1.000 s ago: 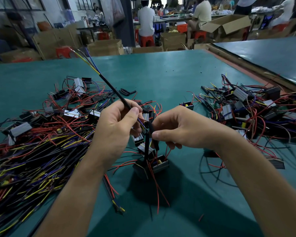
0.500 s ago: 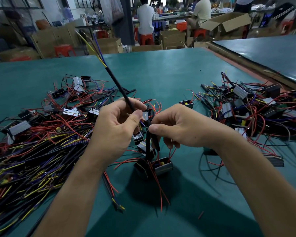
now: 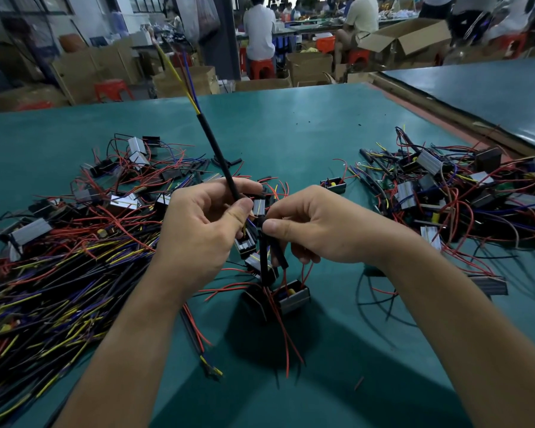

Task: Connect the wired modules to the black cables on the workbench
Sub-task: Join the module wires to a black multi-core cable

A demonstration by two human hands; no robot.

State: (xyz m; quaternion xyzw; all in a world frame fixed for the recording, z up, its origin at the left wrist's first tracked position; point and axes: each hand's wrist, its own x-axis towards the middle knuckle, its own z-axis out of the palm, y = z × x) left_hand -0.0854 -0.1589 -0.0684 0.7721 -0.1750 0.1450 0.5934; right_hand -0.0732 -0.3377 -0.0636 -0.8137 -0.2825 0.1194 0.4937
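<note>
My left hand (image 3: 204,230) grips a black cable (image 3: 218,156) that rises steeply up and away, with yellow and blue wires fanning from its top end. My right hand (image 3: 315,228) pinches black sleeved leads (image 3: 264,257) that hang down to a small wired module (image 3: 286,296) with a metal shell and red wires, resting on the green bench just below both hands. The thumbs nearly meet over the joint. Where the cable meets the leads is hidden by my fingers.
A big heap of black cables (image 3: 44,288) with yellow, blue and red wires fills the left of the green workbench (image 3: 291,134). A pile of wired modules (image 3: 451,193) lies at the right. More modules (image 3: 136,149) sit behind the heap. People and cardboard boxes are beyond the far edge.
The black cable's free end has swung from leaning left to standing more upright. Both hands have stayed together over the module, barely shifting.
</note>
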